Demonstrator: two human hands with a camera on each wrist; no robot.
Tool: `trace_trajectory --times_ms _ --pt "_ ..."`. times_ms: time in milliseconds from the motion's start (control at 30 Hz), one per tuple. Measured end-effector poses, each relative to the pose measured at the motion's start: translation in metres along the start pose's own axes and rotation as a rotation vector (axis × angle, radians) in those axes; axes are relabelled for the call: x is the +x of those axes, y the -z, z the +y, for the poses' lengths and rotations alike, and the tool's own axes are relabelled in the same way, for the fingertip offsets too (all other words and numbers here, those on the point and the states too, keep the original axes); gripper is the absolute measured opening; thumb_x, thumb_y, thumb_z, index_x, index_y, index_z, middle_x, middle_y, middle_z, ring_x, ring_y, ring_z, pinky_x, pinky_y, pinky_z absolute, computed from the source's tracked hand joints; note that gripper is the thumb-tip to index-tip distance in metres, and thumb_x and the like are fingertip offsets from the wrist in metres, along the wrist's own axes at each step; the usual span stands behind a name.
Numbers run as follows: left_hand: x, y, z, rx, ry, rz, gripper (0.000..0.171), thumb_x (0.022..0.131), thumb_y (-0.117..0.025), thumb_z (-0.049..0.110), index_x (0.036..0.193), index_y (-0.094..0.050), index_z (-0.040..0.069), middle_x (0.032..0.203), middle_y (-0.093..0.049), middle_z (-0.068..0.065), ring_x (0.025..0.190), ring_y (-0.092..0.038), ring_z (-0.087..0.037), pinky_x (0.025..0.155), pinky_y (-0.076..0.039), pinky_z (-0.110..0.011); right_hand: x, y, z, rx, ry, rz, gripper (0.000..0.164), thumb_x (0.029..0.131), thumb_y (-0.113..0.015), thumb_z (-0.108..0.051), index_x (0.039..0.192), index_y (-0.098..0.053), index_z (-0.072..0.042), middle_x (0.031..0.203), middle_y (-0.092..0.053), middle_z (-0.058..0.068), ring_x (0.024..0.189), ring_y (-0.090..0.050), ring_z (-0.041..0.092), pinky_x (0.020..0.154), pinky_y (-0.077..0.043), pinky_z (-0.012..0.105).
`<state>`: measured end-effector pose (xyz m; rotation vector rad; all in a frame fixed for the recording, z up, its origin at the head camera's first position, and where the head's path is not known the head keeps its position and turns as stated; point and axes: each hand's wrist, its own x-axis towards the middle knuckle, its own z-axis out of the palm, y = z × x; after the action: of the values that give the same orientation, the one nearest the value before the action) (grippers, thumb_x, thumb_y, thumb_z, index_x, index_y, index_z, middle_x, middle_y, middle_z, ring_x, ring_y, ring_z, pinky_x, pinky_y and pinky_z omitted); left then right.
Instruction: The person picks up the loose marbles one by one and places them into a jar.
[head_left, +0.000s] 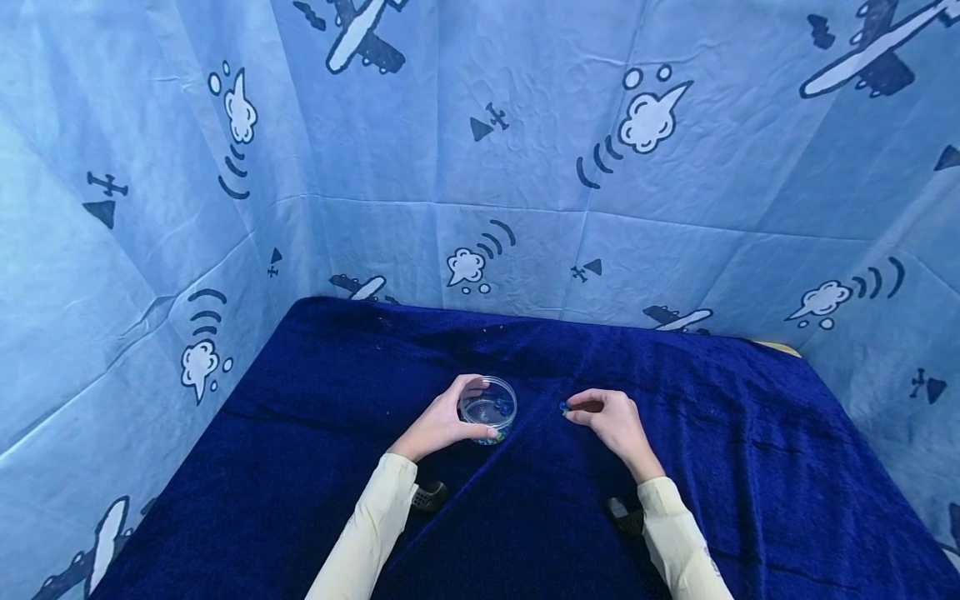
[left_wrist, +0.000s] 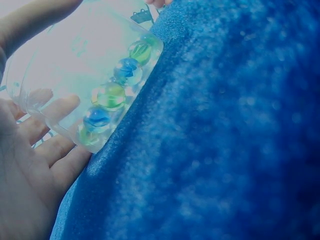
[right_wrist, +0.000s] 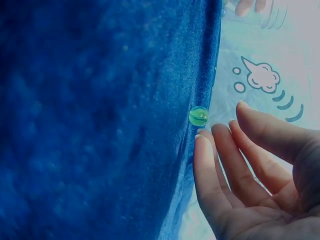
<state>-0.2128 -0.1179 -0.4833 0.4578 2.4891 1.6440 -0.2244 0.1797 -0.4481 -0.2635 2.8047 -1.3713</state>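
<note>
My left hand (head_left: 441, 423) grips a clear round plastic jar (head_left: 480, 410), fingers on its far side and thumb on the near side. The jar is open at the top and rests on the cloth; several green and blue glass marbles (left_wrist: 110, 96) lie along its bottom. To the right of the jar, my right hand (head_left: 617, 423) is low over the cloth. A green marble (right_wrist: 198, 116) lies on the cloth just beyond its fingertips. The thumb stands apart from the fingers in the right wrist view. Small blue and green spots (head_left: 565, 408) show at those fingertips in the head view.
A dark blue velvet cloth (head_left: 300, 467) covers the table, with wrinkles running across it. Light blue curtains (head_left: 540, 167) printed with planes and clouds hang behind and at the sides. A yellow edge (head_left: 782, 348) peeks out at the far right corner.
</note>
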Motion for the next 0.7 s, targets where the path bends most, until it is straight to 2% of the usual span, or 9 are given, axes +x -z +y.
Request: trace_trajectory --times_ms 333,700 --pt "0.001 0.001 -0.002 -0.009 -0.008 -0.004 0.083 0.080 -0.088 0.032 0.149 -0.045 0.016 0.149 -0.054 -0.002 0.140 -0.049 -0.024 0.116 -0.036 -0.048 0.002 0.000 0.006 -0.020 0.006 -0.010 0.012 0.087 -0.080 -0.003 0.099 -0.078 0.001 0.096 -0.077 0.013 0.089 -0.071 0.025 0.075 -0.053 0.035" --pt "0.000 0.002 -0.001 -0.021 -0.004 -0.005 0.082 0.080 -0.088 0.032 0.149 -0.045 0.018 0.150 -0.054 -0.001 0.141 -0.048 -0.024 0.116 -0.035 -0.049 0.005 -0.001 0.011 0.004 -0.010 -0.039 0.013 0.087 -0.080 -0.005 0.100 -0.079 0.000 0.098 -0.077 0.012 0.090 -0.071 0.022 0.076 -0.052 0.032"
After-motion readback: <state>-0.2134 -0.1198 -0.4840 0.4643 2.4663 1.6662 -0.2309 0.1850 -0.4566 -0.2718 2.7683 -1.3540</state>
